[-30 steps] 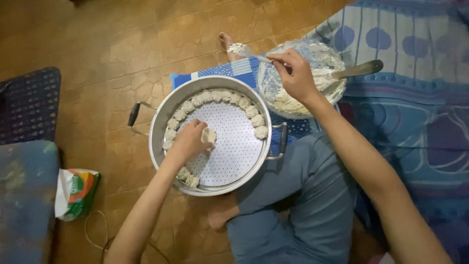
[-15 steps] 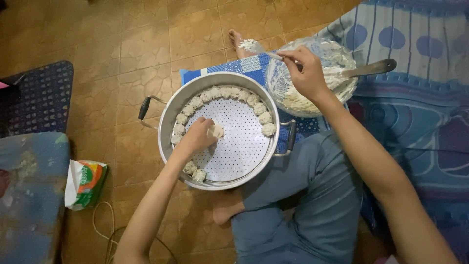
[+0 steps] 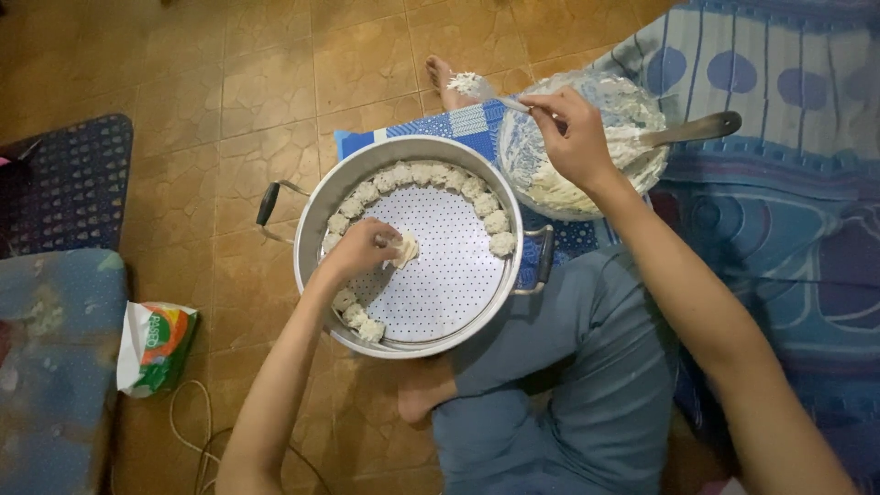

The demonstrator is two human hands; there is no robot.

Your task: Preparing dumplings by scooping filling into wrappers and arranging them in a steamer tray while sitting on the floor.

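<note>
A large metal steamer pot [image 3: 312,206] stands on the tiled floor, with a perforated white tray [image 3: 449,275] inside. Several pale dumplings [image 3: 426,174] line the tray's rim. My left hand [image 3: 362,252] is inside the pot, fingers closed on one dumpling [image 3: 404,249] above the tray's left side. My right hand [image 3: 573,137] reaches over a bowl of pale filling [image 3: 632,124] wrapped in clear plastic, pinching a thin utensil [image 3: 513,104] whose far tip carries a lump of filling. A long handle [image 3: 701,128] sticks out of the bowl to the right.
A blue patterned cloth [image 3: 458,124] lies under the pot and bowl. My legs in blue trousers [image 3: 568,376] are folded below the pot. A striped, dotted blanket [image 3: 779,183] covers the right side. A small white-green packet [image 3: 151,346] and a cushion [image 3: 50,357] lie at the left.
The view has shifted, so the pot sits further right. My left hand still holds the dumpling over the tray's left side. My right hand stays at the bowl with the utensil.
</note>
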